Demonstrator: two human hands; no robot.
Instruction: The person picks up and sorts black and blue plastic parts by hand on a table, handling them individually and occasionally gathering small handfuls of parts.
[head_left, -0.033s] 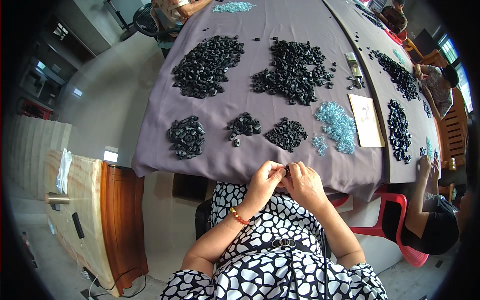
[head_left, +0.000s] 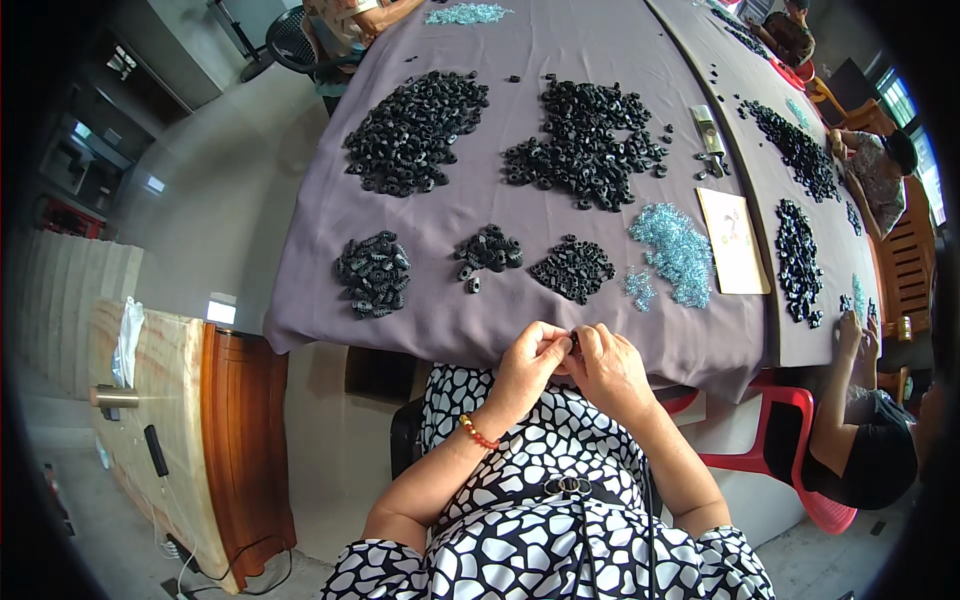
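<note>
At the table's near edge my left hand [head_left: 530, 368] and my right hand [head_left: 612, 370] meet, fingertips pinched together. Between them shows a small black piece [head_left: 575, 342], mostly covered by the fingers, so its shape is unclear. Just beyond, on the cloth, lie a heap of small black rings [head_left: 573, 270], a heap of black cylindrical parts [head_left: 490, 250] and a heap of longer ribbed black parts [head_left: 373, 276]. To the right of these spreads a pile of light-blue clear small pieces [head_left: 675, 255].
Two larger heaps of black parts [head_left: 415, 135] [head_left: 590, 140] sit farther back on the grey tablecloth [head_left: 460, 340]. A booklet [head_left: 733, 240] and a metal-and-white tool [head_left: 709, 135] lie at right. Other people work around the tables; a red chair [head_left: 770, 440] stands at right.
</note>
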